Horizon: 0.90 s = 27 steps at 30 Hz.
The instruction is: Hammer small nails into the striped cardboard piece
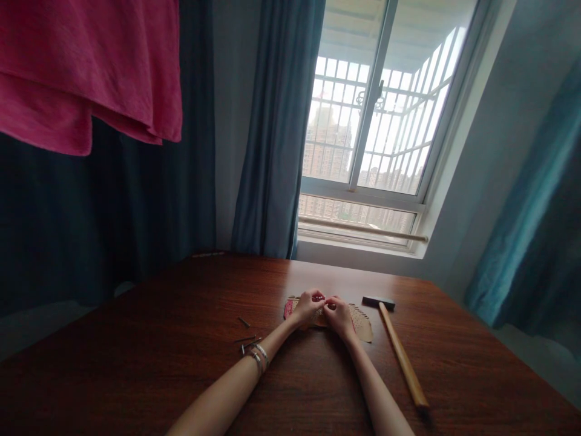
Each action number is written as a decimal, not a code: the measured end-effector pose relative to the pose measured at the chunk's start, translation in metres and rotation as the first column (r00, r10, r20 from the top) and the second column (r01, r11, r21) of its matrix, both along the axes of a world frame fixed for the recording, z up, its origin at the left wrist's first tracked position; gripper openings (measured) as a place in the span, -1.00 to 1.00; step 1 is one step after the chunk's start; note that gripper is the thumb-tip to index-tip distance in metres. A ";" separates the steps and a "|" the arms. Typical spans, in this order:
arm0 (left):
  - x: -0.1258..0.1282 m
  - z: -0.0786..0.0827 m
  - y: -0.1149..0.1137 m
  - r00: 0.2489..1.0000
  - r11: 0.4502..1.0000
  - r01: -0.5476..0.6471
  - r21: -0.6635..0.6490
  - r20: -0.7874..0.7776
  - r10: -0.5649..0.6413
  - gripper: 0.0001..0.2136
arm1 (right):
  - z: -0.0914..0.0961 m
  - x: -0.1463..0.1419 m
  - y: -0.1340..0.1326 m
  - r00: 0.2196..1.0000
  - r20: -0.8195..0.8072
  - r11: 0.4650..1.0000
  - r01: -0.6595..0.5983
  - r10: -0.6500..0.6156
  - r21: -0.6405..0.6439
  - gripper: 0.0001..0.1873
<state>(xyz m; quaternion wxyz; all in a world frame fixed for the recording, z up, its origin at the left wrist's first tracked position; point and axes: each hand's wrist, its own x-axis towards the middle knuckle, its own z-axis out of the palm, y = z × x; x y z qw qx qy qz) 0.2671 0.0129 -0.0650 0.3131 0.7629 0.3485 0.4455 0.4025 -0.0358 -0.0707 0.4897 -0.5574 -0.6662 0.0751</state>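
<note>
Left of the hands, find a few loose nails (244,322) on the counter (295,387), near the wrist with bracelets (259,357). Next, note the left hand (311,306) and right hand (338,315), with bent fingers and tips brought together; cannot tell of anything pinched between. Beneath both, spreading out to either side, see a patterned fan-like piece (362,324). Looks light, thin, likely easy to bend or tear; best taken by the plain corner beyond the right hand, clear of the notched edge. Farther right, find a hammer (402,357).
</note>
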 end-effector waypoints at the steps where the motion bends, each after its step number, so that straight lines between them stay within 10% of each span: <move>1: 0.000 0.000 0.000 1.000 1.000 -0.003 -0.004 0.000 0.003 -0.83 | 0.000 0.000 0.000 1.000 0.005 1.000 0.000 0.000 0.001 -0.82; 9: 0.002 0.002 -0.003 0.999 0.996 0.004 -0.084 0.036 -0.001 -0.85 | 0.018 0.007 -0.016 0.998 0.070 0.999 -0.006 0.004 0.035 -0.78; 14: 0.003 0.002 -0.004 0.996 0.990 0.010 -0.138 0.086 0.002 -0.86 | 0.043 0.048 -0.049 0.948 0.230 0.974 0.203 -0.220 0.097 -0.72; 21: 0.001 0.007 -0.009 0.998 0.993 -0.014 -0.119 0.060 0.021 -0.86 | 0.034 0.115 -0.107 0.639 0.591 0.701 0.693 -0.492 -0.166 -0.55; 27: 0.002 0.008 -0.011 0.998 0.990 -0.040 -0.133 0.050 0.047 -0.87 | 0.023 0.117 -0.116 0.641 0.676 0.604 0.714 -0.363 -0.353 -0.59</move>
